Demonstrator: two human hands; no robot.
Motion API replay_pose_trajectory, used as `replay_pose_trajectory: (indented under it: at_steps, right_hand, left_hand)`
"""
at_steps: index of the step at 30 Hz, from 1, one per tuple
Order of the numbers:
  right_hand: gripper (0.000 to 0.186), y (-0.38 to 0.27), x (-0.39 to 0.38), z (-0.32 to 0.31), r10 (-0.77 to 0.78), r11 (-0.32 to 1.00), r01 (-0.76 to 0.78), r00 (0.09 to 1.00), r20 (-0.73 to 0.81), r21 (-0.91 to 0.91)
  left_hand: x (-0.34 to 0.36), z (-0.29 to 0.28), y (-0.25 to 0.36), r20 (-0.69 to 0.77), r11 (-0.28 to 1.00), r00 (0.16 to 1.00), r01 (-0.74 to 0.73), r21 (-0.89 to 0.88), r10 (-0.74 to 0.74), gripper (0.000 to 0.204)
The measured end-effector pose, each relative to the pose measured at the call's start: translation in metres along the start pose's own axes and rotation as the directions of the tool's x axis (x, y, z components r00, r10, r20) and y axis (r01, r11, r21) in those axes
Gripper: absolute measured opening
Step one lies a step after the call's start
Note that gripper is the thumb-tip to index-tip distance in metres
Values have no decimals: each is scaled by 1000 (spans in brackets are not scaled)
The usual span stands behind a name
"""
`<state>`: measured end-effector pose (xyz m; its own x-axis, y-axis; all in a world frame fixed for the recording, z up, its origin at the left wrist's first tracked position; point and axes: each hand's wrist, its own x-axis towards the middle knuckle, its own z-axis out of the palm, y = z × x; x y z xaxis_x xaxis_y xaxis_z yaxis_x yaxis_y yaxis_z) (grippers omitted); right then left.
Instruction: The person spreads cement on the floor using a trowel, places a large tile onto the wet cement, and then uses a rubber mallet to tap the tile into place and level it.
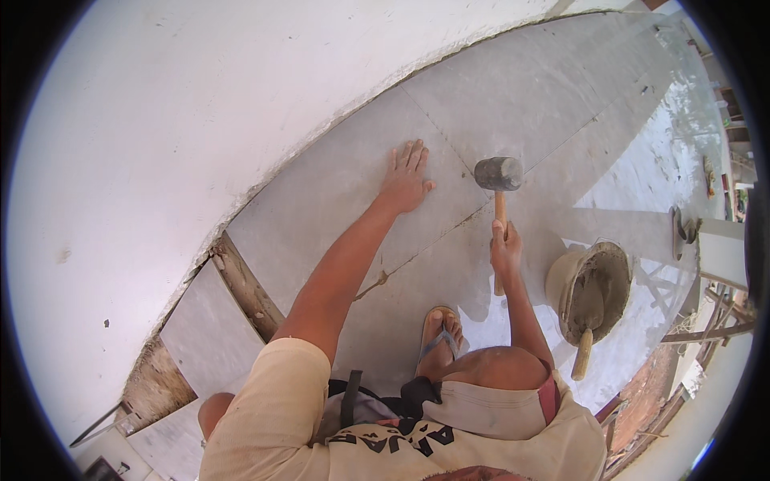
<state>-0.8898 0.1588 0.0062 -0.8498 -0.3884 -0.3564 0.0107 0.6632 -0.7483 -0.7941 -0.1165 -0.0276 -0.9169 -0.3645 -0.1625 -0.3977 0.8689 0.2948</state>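
Observation:
My left hand (407, 178) lies flat with fingers spread on a large grey floor tile (321, 208) near the white wall. My right hand (505, 248) is wrapped round the wooden handle of a rubber mallet (499, 174). The mallet's dark head, pale on its face, is over the meeting point of several tiles; whether it touches them I cannot tell. Right of my right forearm stands a mortar-smeared bucket (559, 280). A trowel rests in it, its wooden handle (583, 354) sticking out over the rim toward me.
A white wall (160, 144) runs along the left. Near my left arm a gap (241, 282) shows between the tiles, and a rough bare patch (156, 381) lies by the wall. Flip-flops (682, 228) sit at the far right, near wooden boards (710, 333). My sandalled foot (437, 341) is on the tiles.

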Motion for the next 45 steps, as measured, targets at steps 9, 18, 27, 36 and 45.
replay_pose_trajectory:
  at_steps: [9,18,27,36,45]
  right_hand:
    - [43,-28,5,3,-121,988,126,991,65,-89]
    - [44,-33,22,11,-145,922,182,981,131,-341]
    - [47,-33,25,19,-151,934,186,979,137,-304]
    - [42,-44,13,32,-226,935,260,961,158,-241]
    - [37,-130,-15,91,-479,833,540,813,331,-121]
  left_hand:
    - [76,1,-6,-191,996,982,9,87,8,75]
    - [84,4,-7,-219,994,976,7,109,17,72]
    - [67,-6,-32,-173,998,983,62,-27,-66,77]
    - [-117,-5,-149,-334,863,805,503,-53,-490,77]
    - [-163,-6,-167,-338,815,754,573,-80,-563,67]
